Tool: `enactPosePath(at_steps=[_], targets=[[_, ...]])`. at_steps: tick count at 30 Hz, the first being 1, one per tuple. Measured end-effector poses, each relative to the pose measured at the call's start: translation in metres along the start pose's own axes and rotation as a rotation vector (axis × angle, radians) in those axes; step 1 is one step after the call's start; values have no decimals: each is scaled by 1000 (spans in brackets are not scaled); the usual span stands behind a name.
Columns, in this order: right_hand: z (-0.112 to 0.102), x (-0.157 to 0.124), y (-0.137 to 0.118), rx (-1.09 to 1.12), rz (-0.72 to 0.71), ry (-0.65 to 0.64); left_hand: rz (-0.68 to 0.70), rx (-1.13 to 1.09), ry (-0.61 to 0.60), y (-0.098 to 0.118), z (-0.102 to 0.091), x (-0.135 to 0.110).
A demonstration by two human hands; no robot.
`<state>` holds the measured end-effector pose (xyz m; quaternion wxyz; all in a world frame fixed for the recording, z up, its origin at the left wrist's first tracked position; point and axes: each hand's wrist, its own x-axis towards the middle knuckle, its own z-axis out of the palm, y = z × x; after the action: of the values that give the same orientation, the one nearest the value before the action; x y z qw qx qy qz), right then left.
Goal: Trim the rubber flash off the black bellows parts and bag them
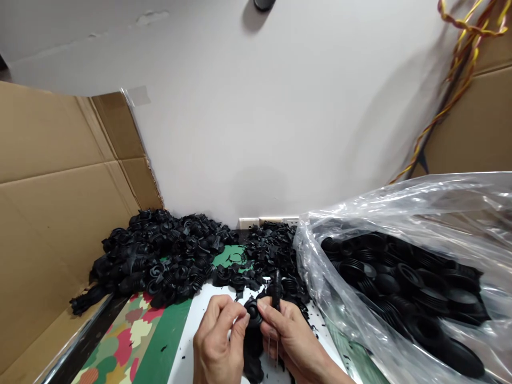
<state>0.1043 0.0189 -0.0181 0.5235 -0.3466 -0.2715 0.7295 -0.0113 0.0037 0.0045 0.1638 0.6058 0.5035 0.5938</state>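
Both hands meet at the bottom middle over a white sheet. A black ribbed rubber boot (252, 310) with a round opening is between their fingertips. My left hand (220, 341) is closed, its thumb and forefinger pinching the boot's left edge. On the other side, my right hand (294, 336) grips the boot with thumb and fingers. It also holds a pair of tweezers (276, 290), dark above, with thin metal prongs pointing down below the fingers. More black rubber lies under the hands, partly hidden by them.
A large heap of black rubber boots (160, 256) lies at left, beside a pile of black scraps (274, 248). To the right, a clear plastic bag (316, 277) holds several black ribbed parts. Cardboard (52, 176) stands at left; twisted yellow-red wires (460, 101) hang at right.
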Motion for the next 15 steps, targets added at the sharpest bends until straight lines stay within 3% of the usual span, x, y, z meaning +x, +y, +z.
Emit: enactPosePath(at_steps=[2,7,10,15], targets=[[-1,0,1,-7,-6,-1,127,103,41,-4,-1,-2],[-4,0,4,-61,-35,2,568,482,-159,-17,-12,1],[-5,0,4,-180,-102,-2,632,604,-167,-17,-14,3],[-3,-3,1,-464,-247,-15,613,673,-230,-12,-10,1]])
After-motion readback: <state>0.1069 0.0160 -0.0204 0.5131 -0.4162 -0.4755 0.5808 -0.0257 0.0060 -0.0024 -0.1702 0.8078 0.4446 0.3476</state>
